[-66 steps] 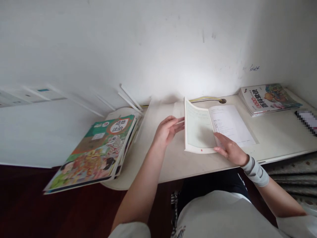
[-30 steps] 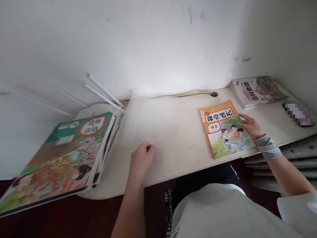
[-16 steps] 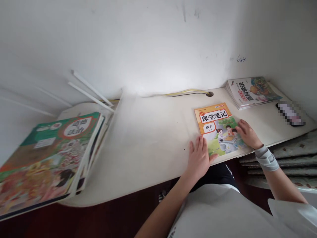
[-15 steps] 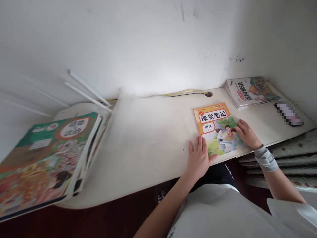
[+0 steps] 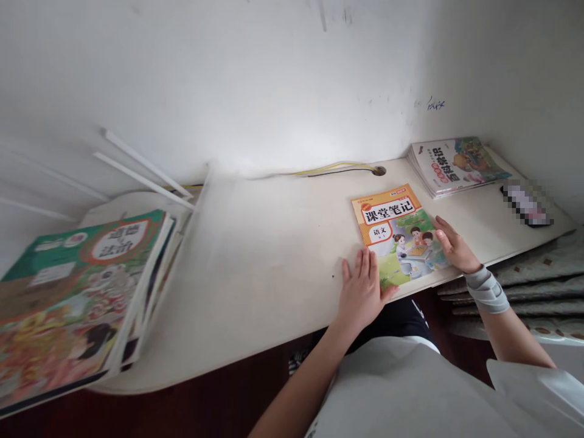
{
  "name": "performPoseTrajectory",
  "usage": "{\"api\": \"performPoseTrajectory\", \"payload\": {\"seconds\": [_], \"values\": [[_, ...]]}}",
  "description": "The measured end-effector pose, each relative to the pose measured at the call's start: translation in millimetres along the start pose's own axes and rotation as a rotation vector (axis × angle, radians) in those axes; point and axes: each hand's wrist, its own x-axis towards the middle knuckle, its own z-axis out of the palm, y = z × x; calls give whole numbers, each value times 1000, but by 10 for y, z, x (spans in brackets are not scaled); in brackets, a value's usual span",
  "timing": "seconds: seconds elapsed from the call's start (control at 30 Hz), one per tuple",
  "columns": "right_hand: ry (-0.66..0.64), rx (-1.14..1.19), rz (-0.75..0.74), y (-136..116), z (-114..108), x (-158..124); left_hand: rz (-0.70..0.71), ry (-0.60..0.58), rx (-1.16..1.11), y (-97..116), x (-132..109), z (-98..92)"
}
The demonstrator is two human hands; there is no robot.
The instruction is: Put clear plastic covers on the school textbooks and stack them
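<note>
A workbook with an orange top band and a drawing of children at a table lies shut and flat on the white desk, near its front edge. Along the book's left edge rests my left hand, fingers stretched out, the thumb at its lower left corner. My right hand is at the opposite edge with fingers extended and its thumb by the cover; a grey band wraps that wrist. Both hands touch the book's sides without closing round it.
At the far left stands a stack of books with a green and orange cover on top. Several booklets lie at the back right, beside a blurred phone. Thin cables run into a desk hole. Folded curtain fabric hangs at right.
The whole view has shifted slightly, so things appear a little further left. Both hands stay at the workbook's edges; the right hand's fingers now sit more beside the cover than over it.
</note>
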Motion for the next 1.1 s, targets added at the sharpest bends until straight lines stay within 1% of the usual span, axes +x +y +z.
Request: {"api": "performPoseTrajectory", "payload": {"seconds": [0.1,0.17,0.2,0.27,0.33,0.37,0.43,0.5,0.53,0.6,0.73,0.93,1.1], "values": [[-52,159,-7,-303,-72,54,2,3,-12,7,9,0],[-140,246,-75,-547,-51,133,1,10,-24,21,15,-12],[-181,258,-131,-663,-6,178,2,13,-33,26,14,-24],[-247,210,-261,-860,157,255,12,18,-56,19,-4,-57],[-285,87,-375,-1000,388,291,-1,28,-62,-30,-53,-96],[-292,3,-406,-1050,513,290,-33,38,-54,-75,-89,-114],[-285,-189,-410,-1125,749,257,-152,64,-26,-195,-178,-134],[-263,-380,-384,-1181,940,206,-273,87,-18,-332,-271,-130],[-251,-455,-375,-1206,1016,182,-309,97,-28,-395,-312,-118],[-224,-554,-385,-1255,1138,145,-316,118,-70,-495,-372,-86],[-176,-631,-426,-1342,1318,119,-281,160,-173,-591,-414,-40],[-168,-663,-419,-1435,1527,111,-310,175,-317,-654,-449,-46],[-164,-670,-390,-1481,1676,120,-358,214,-412,-677,-502,-24]]}}
